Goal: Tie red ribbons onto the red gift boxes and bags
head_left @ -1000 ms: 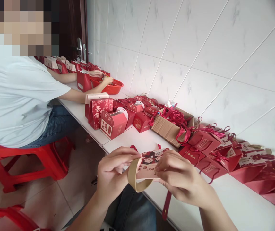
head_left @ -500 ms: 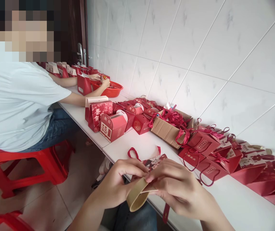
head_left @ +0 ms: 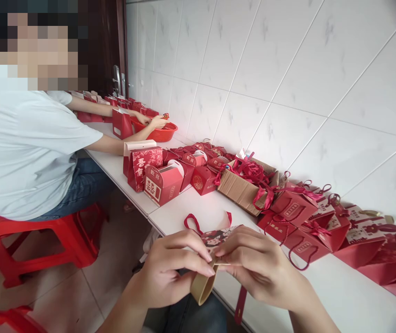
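Two hands pinch a tan strap against a patterned bag at the edge of a white table.
The left hand [head_left: 179, 266] grips the tan strap [head_left: 203, 286]; the right hand [head_left: 253, 266] clasps the near edge of the patterned bag [head_left: 215, 237], which sits between them. From there across the white table [head_left: 322, 296]: a cardboard box [head_left: 241, 190] of ribbons [head_left: 251, 170] at one o'clock, red bags [head_left: 295, 208] at two, small boxes [head_left: 165, 185] and a basin [head_left: 163, 135] at eleven. A person [head_left: 34, 152] sits at ten on a red stool [head_left: 45, 231]; a tiled wall [head_left: 253, 69] rises behind the table.
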The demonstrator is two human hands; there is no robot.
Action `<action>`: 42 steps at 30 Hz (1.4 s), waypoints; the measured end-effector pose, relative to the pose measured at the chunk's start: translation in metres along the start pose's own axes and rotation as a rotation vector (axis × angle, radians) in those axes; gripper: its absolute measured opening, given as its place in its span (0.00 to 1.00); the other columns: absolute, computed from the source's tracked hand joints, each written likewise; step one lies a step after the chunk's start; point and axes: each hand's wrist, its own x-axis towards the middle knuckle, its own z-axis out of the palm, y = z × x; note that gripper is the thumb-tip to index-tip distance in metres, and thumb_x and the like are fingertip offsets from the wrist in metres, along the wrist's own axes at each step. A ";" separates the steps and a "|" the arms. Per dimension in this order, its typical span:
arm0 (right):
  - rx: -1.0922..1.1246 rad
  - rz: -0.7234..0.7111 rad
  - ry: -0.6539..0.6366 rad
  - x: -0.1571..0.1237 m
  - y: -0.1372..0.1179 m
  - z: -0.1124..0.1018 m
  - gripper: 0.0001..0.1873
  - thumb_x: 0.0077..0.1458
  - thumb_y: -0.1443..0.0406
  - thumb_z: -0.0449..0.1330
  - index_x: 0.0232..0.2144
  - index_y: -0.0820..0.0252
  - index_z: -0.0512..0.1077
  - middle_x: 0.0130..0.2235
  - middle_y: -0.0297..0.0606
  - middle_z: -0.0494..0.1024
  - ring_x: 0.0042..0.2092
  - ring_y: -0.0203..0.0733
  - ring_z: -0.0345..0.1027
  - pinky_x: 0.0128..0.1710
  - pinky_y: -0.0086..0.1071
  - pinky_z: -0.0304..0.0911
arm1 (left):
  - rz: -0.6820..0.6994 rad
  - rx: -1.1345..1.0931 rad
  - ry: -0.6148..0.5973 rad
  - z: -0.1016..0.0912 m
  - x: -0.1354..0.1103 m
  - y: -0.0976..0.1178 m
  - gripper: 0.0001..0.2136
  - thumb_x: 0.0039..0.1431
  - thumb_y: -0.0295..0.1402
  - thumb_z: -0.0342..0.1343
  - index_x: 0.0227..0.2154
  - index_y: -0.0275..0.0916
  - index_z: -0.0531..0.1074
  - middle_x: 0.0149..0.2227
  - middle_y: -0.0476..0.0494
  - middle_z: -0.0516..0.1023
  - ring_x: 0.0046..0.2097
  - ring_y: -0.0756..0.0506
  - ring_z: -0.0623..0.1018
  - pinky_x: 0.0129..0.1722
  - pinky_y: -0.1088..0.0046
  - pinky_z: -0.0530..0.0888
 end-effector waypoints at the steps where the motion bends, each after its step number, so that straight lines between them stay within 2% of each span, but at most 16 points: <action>1: -0.006 0.008 -0.003 -0.001 0.000 -0.001 0.09 0.57 0.75 0.58 0.39 0.61 0.71 0.37 0.41 0.77 0.40 0.40 0.72 0.39 0.35 0.68 | 0.013 0.014 -0.010 0.000 0.000 -0.001 0.14 0.50 0.19 0.62 0.36 0.45 0.77 0.33 0.43 0.79 0.34 0.47 0.80 0.35 0.73 0.77; 4: -0.010 0.056 0.012 -0.004 0.001 -0.003 0.10 0.56 0.76 0.58 0.39 0.61 0.71 0.42 0.44 0.74 0.42 0.39 0.71 0.40 0.33 0.69 | -0.012 0.021 0.006 0.000 -0.001 -0.001 0.16 0.51 0.18 0.60 0.39 0.44 0.77 0.35 0.41 0.80 0.36 0.46 0.80 0.36 0.72 0.77; 7: -0.002 0.082 0.045 -0.006 0.000 -0.006 0.11 0.55 0.77 0.59 0.39 0.61 0.71 0.46 0.44 0.68 0.43 0.38 0.69 0.40 0.32 0.69 | -0.094 -0.025 0.083 0.005 0.000 0.001 0.13 0.51 0.19 0.60 0.38 0.41 0.77 0.35 0.41 0.81 0.37 0.45 0.81 0.37 0.72 0.78; 11: -0.025 0.081 0.064 -0.006 0.000 -0.007 0.11 0.55 0.76 0.59 0.38 0.59 0.71 0.43 0.42 0.67 0.41 0.38 0.68 0.38 0.31 0.69 | -0.354 -0.137 0.326 0.017 0.003 0.004 0.03 0.55 0.25 0.60 0.33 0.36 0.77 0.31 0.42 0.81 0.33 0.46 0.81 0.33 0.75 0.78; 14: -0.048 0.101 0.049 -0.006 0.001 -0.007 0.11 0.56 0.75 0.58 0.39 0.58 0.71 0.42 0.41 0.66 0.38 0.37 0.67 0.35 0.30 0.68 | -0.541 -0.210 0.463 0.022 0.006 0.004 0.04 0.53 0.30 0.63 0.30 0.35 0.78 0.30 0.42 0.82 0.32 0.45 0.81 0.29 0.76 0.79; 17: -0.021 0.127 0.010 -0.006 0.002 -0.005 0.11 0.56 0.75 0.58 0.40 0.56 0.72 0.41 0.40 0.66 0.38 0.36 0.67 0.35 0.30 0.68 | -0.601 -0.319 0.445 0.021 0.007 0.004 0.04 0.49 0.30 0.66 0.29 0.35 0.79 0.30 0.43 0.82 0.32 0.45 0.81 0.30 0.76 0.80; 21: 0.046 0.159 -0.009 -0.006 0.004 -0.002 0.09 0.56 0.74 0.58 0.37 0.57 0.72 0.39 0.39 0.66 0.38 0.37 0.67 0.34 0.30 0.68 | -0.584 -0.495 0.326 0.020 0.005 0.004 0.02 0.50 0.28 0.65 0.27 0.36 0.78 0.35 0.41 0.82 0.36 0.44 0.82 0.37 0.71 0.80; 23: 0.068 0.165 -0.003 -0.006 0.005 -0.002 0.07 0.56 0.73 0.59 0.36 0.57 0.72 0.39 0.39 0.66 0.38 0.37 0.67 0.34 0.30 0.67 | -0.578 -0.578 0.279 0.020 0.004 0.004 0.02 0.51 0.28 0.64 0.27 0.36 0.77 0.36 0.40 0.81 0.37 0.44 0.81 0.36 0.69 0.81; 27: 0.079 0.172 -0.004 -0.007 0.007 -0.001 0.07 0.55 0.74 0.60 0.35 0.58 0.71 0.39 0.38 0.66 0.37 0.35 0.66 0.33 0.29 0.66 | -0.571 -0.670 0.267 0.023 0.003 0.003 0.02 0.52 0.27 0.64 0.28 0.36 0.77 0.36 0.42 0.81 0.38 0.45 0.81 0.37 0.70 0.80; 32: 0.090 0.164 -0.008 -0.005 0.007 -0.002 0.07 0.55 0.74 0.60 0.35 0.58 0.70 0.39 0.39 0.66 0.37 0.36 0.66 0.33 0.29 0.66 | -0.541 -0.677 0.271 0.023 0.004 0.003 0.01 0.54 0.25 0.62 0.29 0.37 0.76 0.37 0.43 0.81 0.39 0.47 0.81 0.38 0.73 0.80; 38: 0.067 0.158 0.005 -0.005 0.004 -0.004 0.06 0.55 0.73 0.60 0.34 0.58 0.70 0.39 0.39 0.67 0.36 0.36 0.67 0.32 0.29 0.67 | -0.518 -0.613 0.279 0.022 0.004 0.005 0.02 0.54 0.27 0.62 0.28 0.36 0.75 0.36 0.41 0.82 0.41 0.42 0.81 0.38 0.68 0.80; 42: 0.078 0.162 0.003 -0.004 0.005 -0.003 0.06 0.55 0.74 0.59 0.34 0.58 0.70 0.39 0.39 0.67 0.36 0.36 0.67 0.32 0.29 0.67 | -0.507 -0.538 0.261 0.023 0.003 0.005 0.02 0.54 0.25 0.62 0.29 0.37 0.76 0.37 0.42 0.82 0.38 0.45 0.82 0.35 0.74 0.79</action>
